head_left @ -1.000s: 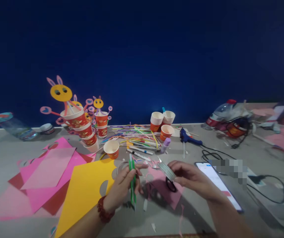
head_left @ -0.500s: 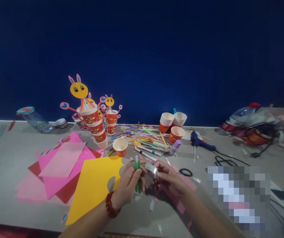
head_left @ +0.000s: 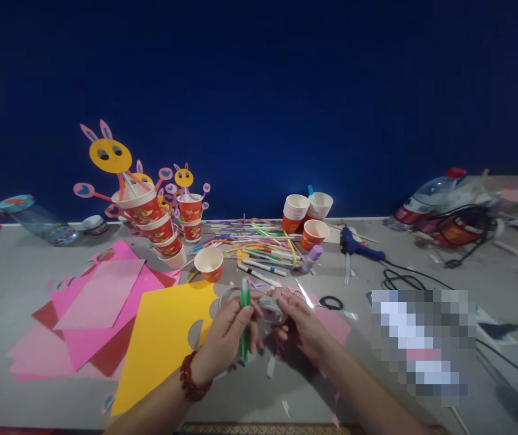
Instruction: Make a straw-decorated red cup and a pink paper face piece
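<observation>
Over the middle of the table, my left hand [head_left: 227, 329] is closed around a thin, upright green-and-clear ring [head_left: 244, 326]; its exact kind is unclear. Another clear curved rim [head_left: 228, 294] shows behind that hand's fingers. Just to the right, my right hand [head_left: 299, 314] pinches a greyish clear roll [head_left: 271, 309] that resembles tape, partly hidden by fingers. Both hands are close together, and the roll sits against the left fingertips. Below and left of them lies a yellow sheet [head_left: 159, 326] with round cut-outs. Scissors [head_left: 317, 301] rest beyond the right hand.
Pink sheets [head_left: 100, 293] spread at left. Tall cup figures [head_left: 148, 211] stand behind them. A single paper cup [head_left: 209, 264], loose coloured sticks [head_left: 250, 238], markers [head_left: 263, 269] and stacked cups [head_left: 296, 211] are farther back. A blue glue gun [head_left: 361, 246] trails its cord at right.
The whole view has shifted, so table items sit farther left. Both hands still hold their things, and the roll in my right hand has turned to show more of its round face.
</observation>
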Demonstrator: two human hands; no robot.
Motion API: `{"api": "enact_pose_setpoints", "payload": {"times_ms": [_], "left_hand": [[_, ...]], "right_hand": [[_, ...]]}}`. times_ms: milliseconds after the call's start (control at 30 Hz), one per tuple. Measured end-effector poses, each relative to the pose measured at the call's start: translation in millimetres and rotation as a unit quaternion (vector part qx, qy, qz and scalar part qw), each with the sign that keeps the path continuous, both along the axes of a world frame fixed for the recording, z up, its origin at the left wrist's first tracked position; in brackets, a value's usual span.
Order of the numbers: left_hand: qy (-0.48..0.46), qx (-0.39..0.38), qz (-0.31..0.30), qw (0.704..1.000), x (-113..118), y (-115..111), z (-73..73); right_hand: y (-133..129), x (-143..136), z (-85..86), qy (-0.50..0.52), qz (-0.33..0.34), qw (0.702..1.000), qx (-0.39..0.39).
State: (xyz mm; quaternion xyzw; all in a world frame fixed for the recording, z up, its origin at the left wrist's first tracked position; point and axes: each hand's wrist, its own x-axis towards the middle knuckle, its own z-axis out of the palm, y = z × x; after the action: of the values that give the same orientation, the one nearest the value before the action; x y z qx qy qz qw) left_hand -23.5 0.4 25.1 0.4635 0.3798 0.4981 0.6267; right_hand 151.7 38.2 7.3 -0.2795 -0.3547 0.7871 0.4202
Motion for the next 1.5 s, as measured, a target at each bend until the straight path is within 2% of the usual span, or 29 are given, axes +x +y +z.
{"api": "enact_pose_setpoints", "payload": {"times_ms": [100, 200, 333, 433, 567, 667, 800, 900, 1067, 1167, 1233, 1367, 1433, 1500], "left_hand": [[-0.129, -0.089, 0.021, 0.987, 0.2, 8.0, -1.7], [-0.197, -0.133, 0.024, 0.971, -0.9, 12.8, -1.0], [-0.208, -0.146, 0.027, 0.967, -1.3, 12.8, -1.2], [-0.208, -0.159, -0.002, 0.965, -1.2, 11.3, -2.6], [-0.231, -0.193, -0.034, 0.953, -0.6, 11.4, -4.4], [-0.249, -0.220, -0.016, 0.943, -0.1, 13.5, -4.9], [-0.270, -0.251, 0.034, 0.929, 0.2, 15.5, -3.4], [-0.274, -0.262, 0.041, 0.924, 0.6, 15.1, -2.5], [-0.265, -0.255, 0.024, 0.930, 1.5, 14.4, -5.4], [-0.241, -0.206, 0.010, 0.948, 0.8, 14.3, -7.8], [-0.223, -0.163, 0.005, 0.961, 0.1, 13.9, -8.8], [-0.158, -0.090, -0.002, 0.983, -0.2, 12.0, -11.5], [-0.121, -0.058, 0.005, 0.991, -0.5, 10.7, -13.9], [-0.090, -0.030, 0.010, 0.995, -1.7, 8.8, -15.4]], "right_hand": [[0.2, 0.3, 1.3, 0.018, 0.011, 1.000, 0.004], [0.9, 0.4, 3.1, -0.007, -0.004, 1.000, 0.017], [3.4, 0.3, 0.9, -0.025, -0.027, 0.999, -0.028], [5.2, 0.5, -3.5, -0.008, -0.042, 0.997, -0.063], [4.8, 1.5, -8.0, -0.017, -0.066, 0.996, -0.055], [2.8, 2.5, -9.4, -0.019, -0.072, 0.996, -0.044], [0.6, 3.5, -8.8, -0.019, -0.045, 0.999, -0.018], [-0.2, 3.9, -8.7, -0.014, -0.042, 0.999, 0.009], [-0.5, 5.7, -11.6, -0.044, -0.056, 0.995, 0.064], [0.7, 7.9, -11.7, -0.091, -0.056, 0.988, 0.114], [2.0, 9.4, -9.5, -0.152, -0.060, 0.966, 0.201], [3.0, 10.7, -3.2, -0.253, -0.065, 0.878, 0.400], [2.0, 10.8, -0.6, -0.260, -0.058, 0.861, 0.434], [0.8, 11.2, 2.0, -0.248, -0.048, 0.866, 0.432]]}}
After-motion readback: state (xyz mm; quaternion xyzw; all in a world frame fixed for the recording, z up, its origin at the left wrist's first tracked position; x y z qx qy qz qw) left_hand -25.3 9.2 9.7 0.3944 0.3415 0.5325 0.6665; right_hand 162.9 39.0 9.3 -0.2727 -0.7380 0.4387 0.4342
